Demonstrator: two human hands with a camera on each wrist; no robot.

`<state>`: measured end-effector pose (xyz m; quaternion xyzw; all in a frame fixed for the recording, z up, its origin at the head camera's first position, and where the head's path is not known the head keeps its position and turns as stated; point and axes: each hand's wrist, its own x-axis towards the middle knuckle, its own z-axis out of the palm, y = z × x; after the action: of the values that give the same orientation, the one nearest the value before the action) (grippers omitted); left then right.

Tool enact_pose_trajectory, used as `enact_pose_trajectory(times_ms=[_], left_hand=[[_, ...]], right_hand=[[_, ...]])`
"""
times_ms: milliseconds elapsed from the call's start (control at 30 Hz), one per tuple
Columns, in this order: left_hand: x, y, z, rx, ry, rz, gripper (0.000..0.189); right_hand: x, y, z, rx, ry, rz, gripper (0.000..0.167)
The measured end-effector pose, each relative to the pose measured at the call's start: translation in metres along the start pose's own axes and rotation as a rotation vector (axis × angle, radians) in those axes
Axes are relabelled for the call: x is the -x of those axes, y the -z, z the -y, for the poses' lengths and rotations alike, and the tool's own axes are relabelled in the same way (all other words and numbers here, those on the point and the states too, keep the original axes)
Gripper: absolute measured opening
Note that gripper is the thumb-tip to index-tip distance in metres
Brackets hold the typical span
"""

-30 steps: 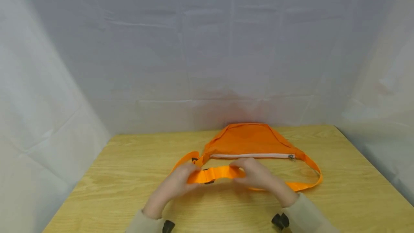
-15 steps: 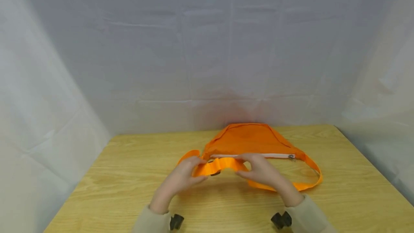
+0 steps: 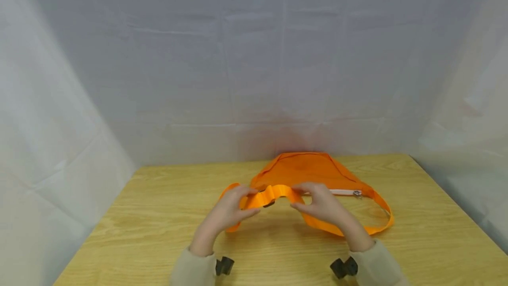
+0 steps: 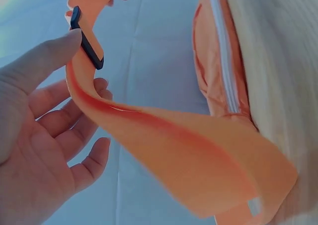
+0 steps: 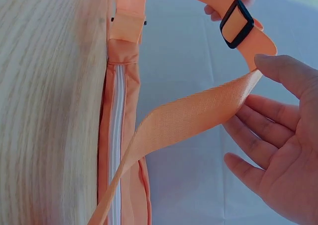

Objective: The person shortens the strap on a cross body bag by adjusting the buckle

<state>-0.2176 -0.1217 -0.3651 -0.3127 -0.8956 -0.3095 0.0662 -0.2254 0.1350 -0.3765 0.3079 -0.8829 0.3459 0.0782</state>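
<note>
An orange waist bag (image 3: 303, 169) lies on the table, its white zipper (image 3: 342, 192) facing me. My left hand (image 3: 232, 206) pinches the bag's orange strap (image 3: 282, 190) right beside a black strap slider (image 4: 90, 47). My right hand (image 3: 320, 202) pinches the same strap a short way to the right, with thumb and fingertips at its edges. Between the hands the webbing arches upward, held over the table in front of the bag. In the right wrist view the slider shows as a black frame with webbing threaded through it. The other fingers of both hands are loosely spread.
The light wooden table (image 3: 158, 215) ends at a pale sheet (image 3: 254, 78) hanging behind it, with more sheeting on both sides. The strap's right loop (image 3: 390, 215) rests on the tabletop. Black wrist devices (image 3: 344, 268) sit under the sleeves.
Both hands have moved away from me, bringing the strap closer to the bag. The left hand has also shifted right, and the webbing between the hands now arches more.
</note>
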Motion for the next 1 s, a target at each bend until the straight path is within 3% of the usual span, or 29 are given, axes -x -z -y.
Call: enact_pose_trajectory(times_ms=[400,767,1000], left_hand=[[-0.014,-0.001,-0.006,0.074,0.009,-0.088,0.039],[-0.024,-0.004,-0.012,0.096,-0.064,-0.201,0.038],[-0.022,-0.003,-0.014,0.110,-0.066,-0.228,0.038]], right_hand=[[-0.002,0.001,0.000,-0.029,-0.037,-0.058,0.039],[-0.007,0.007,0.005,-0.041,-0.003,-0.130,0.037],[-0.007,0.008,0.007,-0.040,-0.003,-0.147,0.037]])
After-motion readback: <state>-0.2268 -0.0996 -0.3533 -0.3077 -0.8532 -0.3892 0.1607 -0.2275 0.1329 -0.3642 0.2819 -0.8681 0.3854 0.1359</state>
